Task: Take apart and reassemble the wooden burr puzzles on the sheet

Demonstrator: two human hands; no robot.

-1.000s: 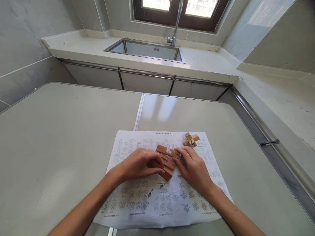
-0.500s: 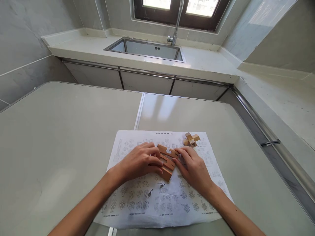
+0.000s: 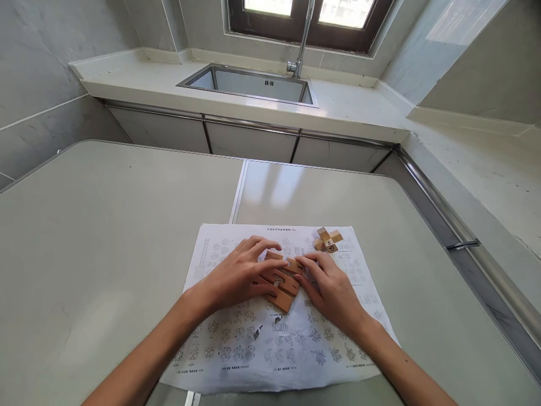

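Three brown pieces lie side by side, slanted, on the sheet: far piece, middle piece, near piece. Lining-up looks mostly done; all three still seem separate, none interlocked. Left hand spread over their left ends, thumb and forefinger well apart; contact underneath is hidden. Right hand has fingertips at the right ends of far and middle; can't tell if it's pinching. Cross sits beyond the right hand, already one unit.
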